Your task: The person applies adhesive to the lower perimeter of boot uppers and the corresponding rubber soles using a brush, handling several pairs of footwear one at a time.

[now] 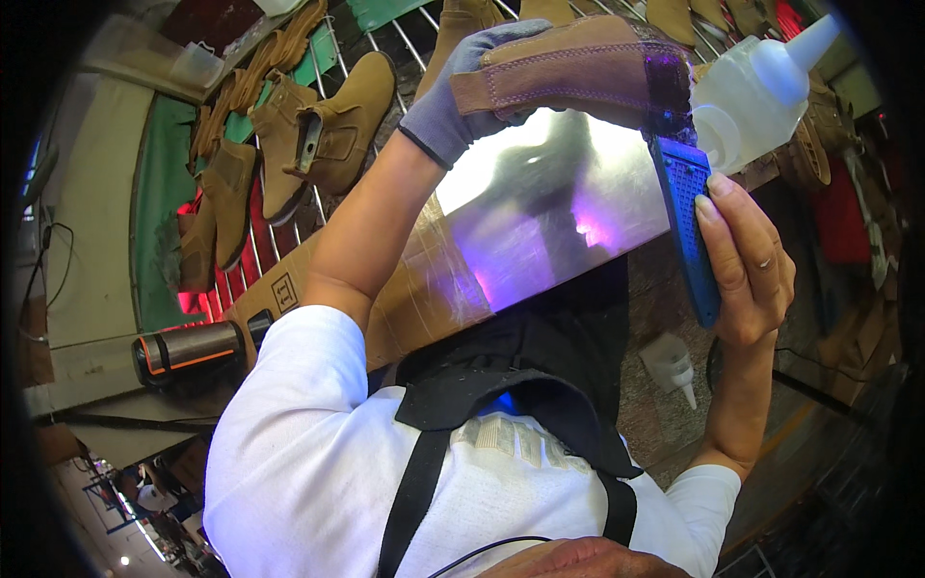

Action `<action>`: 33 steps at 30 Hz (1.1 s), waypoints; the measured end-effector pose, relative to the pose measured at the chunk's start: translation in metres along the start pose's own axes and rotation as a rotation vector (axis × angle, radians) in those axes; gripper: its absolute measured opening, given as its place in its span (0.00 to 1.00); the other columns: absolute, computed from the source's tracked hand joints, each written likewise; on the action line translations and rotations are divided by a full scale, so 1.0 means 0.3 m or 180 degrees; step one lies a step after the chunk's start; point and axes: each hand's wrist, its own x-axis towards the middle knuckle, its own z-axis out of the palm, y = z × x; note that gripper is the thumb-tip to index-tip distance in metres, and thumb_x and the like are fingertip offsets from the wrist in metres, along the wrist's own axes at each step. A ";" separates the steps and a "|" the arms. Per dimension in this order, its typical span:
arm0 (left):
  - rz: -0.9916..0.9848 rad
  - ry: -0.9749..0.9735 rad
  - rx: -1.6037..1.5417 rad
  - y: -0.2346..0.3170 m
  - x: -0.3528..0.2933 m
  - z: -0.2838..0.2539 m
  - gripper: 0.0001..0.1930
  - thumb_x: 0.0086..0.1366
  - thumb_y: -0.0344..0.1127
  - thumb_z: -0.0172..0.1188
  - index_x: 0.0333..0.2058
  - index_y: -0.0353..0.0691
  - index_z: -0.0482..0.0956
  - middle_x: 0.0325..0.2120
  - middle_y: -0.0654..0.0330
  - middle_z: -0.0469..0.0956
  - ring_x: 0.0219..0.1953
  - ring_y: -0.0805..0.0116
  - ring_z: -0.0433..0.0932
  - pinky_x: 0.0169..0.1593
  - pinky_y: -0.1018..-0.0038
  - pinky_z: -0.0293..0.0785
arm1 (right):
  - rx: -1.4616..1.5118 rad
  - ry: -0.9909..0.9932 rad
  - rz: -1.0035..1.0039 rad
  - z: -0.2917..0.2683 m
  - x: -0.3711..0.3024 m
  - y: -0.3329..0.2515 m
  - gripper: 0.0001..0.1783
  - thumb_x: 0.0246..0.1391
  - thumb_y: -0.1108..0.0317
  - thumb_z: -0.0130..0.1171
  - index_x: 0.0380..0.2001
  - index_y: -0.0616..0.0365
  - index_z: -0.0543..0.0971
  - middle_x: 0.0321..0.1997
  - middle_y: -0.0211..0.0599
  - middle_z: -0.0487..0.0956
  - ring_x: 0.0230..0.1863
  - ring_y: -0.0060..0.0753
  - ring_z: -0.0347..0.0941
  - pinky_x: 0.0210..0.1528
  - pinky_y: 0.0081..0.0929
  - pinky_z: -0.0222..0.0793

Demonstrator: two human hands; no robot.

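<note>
In a grey knit glove, my left hand [461, 101] grips a brown suede boot [568, 72] with pale stitching, held up on its side over the work surface. A dark, wet-looking band covers the boot's right end. My bare right hand [747, 265] pinches a blue plastic brush [686, 217] with a perforated, tapering body. The brush's upper end meets the lower edge of the dark band; its bristles cannot be made out. Just right of the boot, a translucent squeeze bottle [747, 106] with a pointed nozzle lies tilted.
A shiny metal sheet [559, 217] and taped cardboard [400, 308] lie beneath my arms. Several tan boots [347, 120] stand on a metal-rod rack at the left and back. A dark cylinder with orange trim [191, 354] rests at left. Another nozzle bottle [665, 361] is lower down, right of my apron.
</note>
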 end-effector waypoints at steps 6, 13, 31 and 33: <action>0.0089 -0.0096 0.0088 0.019 -0.006 -0.021 0.23 0.70 0.30 0.62 0.62 0.34 0.73 0.50 0.55 0.82 0.46 0.67 0.84 0.46 0.75 0.85 | 0.0106 -0.0089 0.0087 -0.011 0.009 -0.027 0.17 0.48 0.79 0.71 0.44 0.66 0.84 0.47 0.47 0.83 0.47 0.46 0.85 0.46 0.35 0.86; -0.1075 0.0017 -0.1691 -0.013 -0.028 -0.039 0.22 0.69 0.29 0.62 0.61 0.34 0.75 0.52 0.59 0.81 0.52 0.69 0.81 0.58 0.74 0.79 | 0.0234 -0.0209 0.0623 -0.074 0.050 -0.100 0.19 0.46 0.79 0.72 0.45 0.65 0.83 0.47 0.46 0.83 0.45 0.44 0.85 0.45 0.34 0.85; -0.3083 0.0226 -0.3811 0.253 0.039 -0.066 0.10 0.70 0.35 0.62 0.43 0.35 0.83 0.36 0.60 0.85 0.36 0.71 0.84 0.44 0.74 0.82 | 0.2948 -0.0716 0.2246 -0.075 0.002 -0.015 0.17 0.60 0.73 0.64 0.49 0.73 0.80 0.47 0.50 0.80 0.44 0.34 0.79 0.47 0.27 0.79; -0.3091 0.0348 -0.3492 0.262 0.029 -0.065 0.10 0.69 0.36 0.63 0.43 0.34 0.84 0.36 0.59 0.85 0.35 0.71 0.84 0.43 0.74 0.81 | 0.3084 -0.0581 0.2550 -0.067 -0.003 -0.017 0.16 0.60 0.76 0.64 0.50 0.72 0.79 0.45 0.49 0.83 0.44 0.36 0.82 0.48 0.30 0.82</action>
